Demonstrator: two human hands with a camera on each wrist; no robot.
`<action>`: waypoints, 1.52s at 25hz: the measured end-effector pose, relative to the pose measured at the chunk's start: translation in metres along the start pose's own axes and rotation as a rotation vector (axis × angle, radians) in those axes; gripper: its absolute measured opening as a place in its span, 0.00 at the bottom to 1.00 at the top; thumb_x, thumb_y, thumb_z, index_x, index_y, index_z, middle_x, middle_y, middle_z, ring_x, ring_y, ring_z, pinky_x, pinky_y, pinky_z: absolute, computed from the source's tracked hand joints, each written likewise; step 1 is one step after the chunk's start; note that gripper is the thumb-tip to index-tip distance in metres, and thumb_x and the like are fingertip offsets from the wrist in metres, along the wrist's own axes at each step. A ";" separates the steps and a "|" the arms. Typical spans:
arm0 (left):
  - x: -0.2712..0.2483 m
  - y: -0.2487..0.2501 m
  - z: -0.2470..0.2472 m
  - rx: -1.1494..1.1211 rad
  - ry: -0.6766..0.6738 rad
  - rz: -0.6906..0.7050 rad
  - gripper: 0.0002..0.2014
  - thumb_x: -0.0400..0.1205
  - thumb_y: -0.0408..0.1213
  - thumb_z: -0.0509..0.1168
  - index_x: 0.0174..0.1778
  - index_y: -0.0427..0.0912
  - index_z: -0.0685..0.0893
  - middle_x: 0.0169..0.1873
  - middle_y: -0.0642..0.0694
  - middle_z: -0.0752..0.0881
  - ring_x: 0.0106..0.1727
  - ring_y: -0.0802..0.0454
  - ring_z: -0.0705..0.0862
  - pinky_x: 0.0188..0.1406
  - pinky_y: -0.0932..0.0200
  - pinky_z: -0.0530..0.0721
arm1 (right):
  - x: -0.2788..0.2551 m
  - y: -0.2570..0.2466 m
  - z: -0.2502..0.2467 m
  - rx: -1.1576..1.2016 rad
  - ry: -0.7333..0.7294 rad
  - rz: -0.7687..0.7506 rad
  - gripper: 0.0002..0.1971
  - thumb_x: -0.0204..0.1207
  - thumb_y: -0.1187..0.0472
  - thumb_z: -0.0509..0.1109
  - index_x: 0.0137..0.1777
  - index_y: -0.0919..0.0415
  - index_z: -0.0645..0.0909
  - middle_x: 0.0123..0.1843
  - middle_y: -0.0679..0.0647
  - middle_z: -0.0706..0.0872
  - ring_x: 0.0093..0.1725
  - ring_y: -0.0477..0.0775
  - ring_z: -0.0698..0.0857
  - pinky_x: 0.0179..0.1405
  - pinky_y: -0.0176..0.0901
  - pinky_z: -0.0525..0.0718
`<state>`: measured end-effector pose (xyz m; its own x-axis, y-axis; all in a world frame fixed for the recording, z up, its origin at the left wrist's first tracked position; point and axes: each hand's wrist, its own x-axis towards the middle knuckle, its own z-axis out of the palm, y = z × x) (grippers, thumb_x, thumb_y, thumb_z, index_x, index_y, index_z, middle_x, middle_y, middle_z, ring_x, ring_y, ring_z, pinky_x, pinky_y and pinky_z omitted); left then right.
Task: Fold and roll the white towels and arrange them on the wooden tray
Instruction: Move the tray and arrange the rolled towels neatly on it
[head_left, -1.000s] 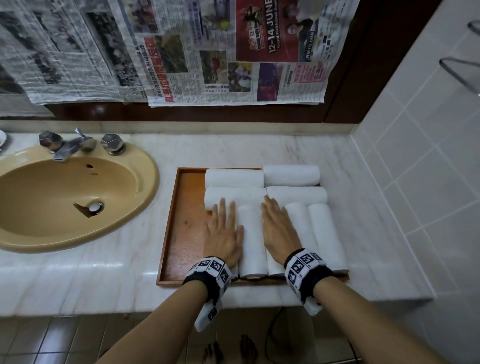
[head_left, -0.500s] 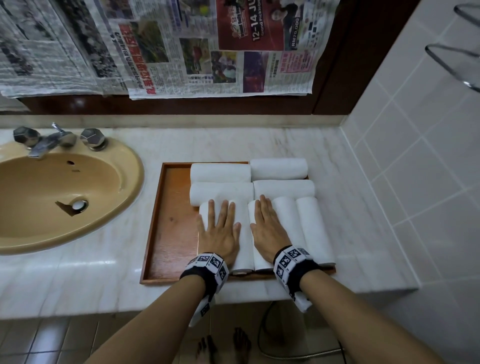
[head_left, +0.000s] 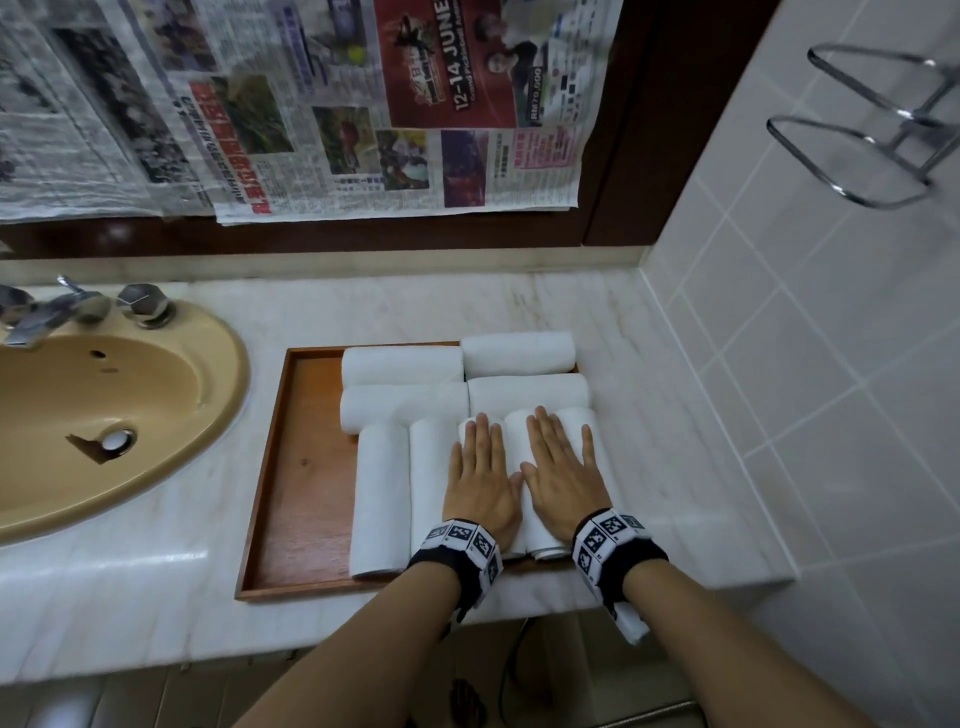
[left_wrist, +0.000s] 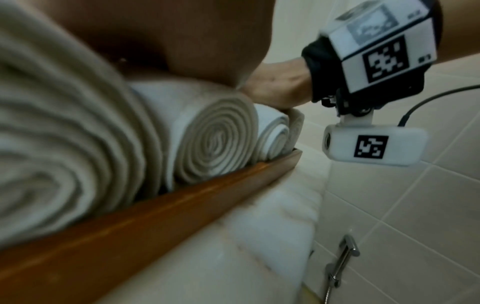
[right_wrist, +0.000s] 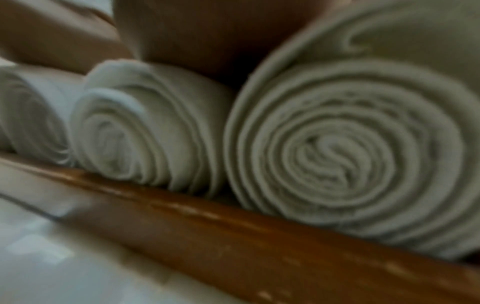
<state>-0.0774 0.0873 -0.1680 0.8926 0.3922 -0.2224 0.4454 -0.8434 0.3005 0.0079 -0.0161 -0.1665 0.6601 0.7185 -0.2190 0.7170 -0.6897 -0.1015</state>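
Observation:
A wooden tray (head_left: 296, 467) lies on the marble counter and holds several white rolled towels. Two pairs of rolls (head_left: 405, 364) lie crosswise at the back; a front row (head_left: 382, 493) lies lengthwise. My left hand (head_left: 483, 467) and right hand (head_left: 561, 467) press flat, side by side, with straight fingers on the right-hand rolls of the front row. In the left wrist view, spiral roll ends (left_wrist: 213, 144) sit behind the tray rim (left_wrist: 155, 216). The right wrist view shows blurred roll ends (right_wrist: 337, 154) against the rim (right_wrist: 233, 226), with my palm on top.
A beige sink (head_left: 104, 415) with a metal tap (head_left: 52, 312) lies left of the tray. The tiled wall (head_left: 779, 364) stands close on the right and carries a wire rack (head_left: 883, 130). Newspapers (head_left: 363, 104) hang at the back. The counter edge runs just in front of the tray.
Both hands have slid to the right across the front row, from the left and middle rolls onto the right ones. Two front rolls at the left now lie uncovered.

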 end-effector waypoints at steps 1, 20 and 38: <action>0.000 0.000 0.004 -0.001 0.003 0.004 0.40 0.74 0.54 0.17 0.81 0.37 0.31 0.81 0.40 0.28 0.83 0.45 0.29 0.80 0.50 0.29 | -0.001 -0.001 0.001 -0.018 -0.006 0.003 0.36 0.78 0.47 0.31 0.86 0.61 0.45 0.87 0.54 0.43 0.86 0.53 0.45 0.81 0.62 0.35; 0.004 0.014 0.000 0.134 0.030 -0.027 0.35 0.78 0.46 0.26 0.82 0.35 0.33 0.81 0.36 0.29 0.81 0.41 0.27 0.79 0.39 0.27 | 0.008 0.047 0.002 0.336 -0.001 0.063 0.32 0.88 0.56 0.49 0.85 0.61 0.38 0.85 0.50 0.31 0.84 0.51 0.33 0.84 0.57 0.41; 0.009 0.021 0.001 -0.011 0.027 -0.023 0.33 0.84 0.54 0.27 0.84 0.40 0.36 0.83 0.41 0.32 0.83 0.47 0.30 0.80 0.44 0.27 | 0.003 0.033 -0.011 0.198 -0.003 0.089 0.29 0.88 0.55 0.45 0.86 0.60 0.41 0.87 0.50 0.35 0.85 0.53 0.38 0.82 0.67 0.42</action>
<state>-0.0601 0.0733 -0.1645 0.8838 0.4209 -0.2042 0.4660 -0.8303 0.3058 0.0361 -0.0355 -0.1599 0.7179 0.6541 -0.2383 0.5979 -0.7547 -0.2702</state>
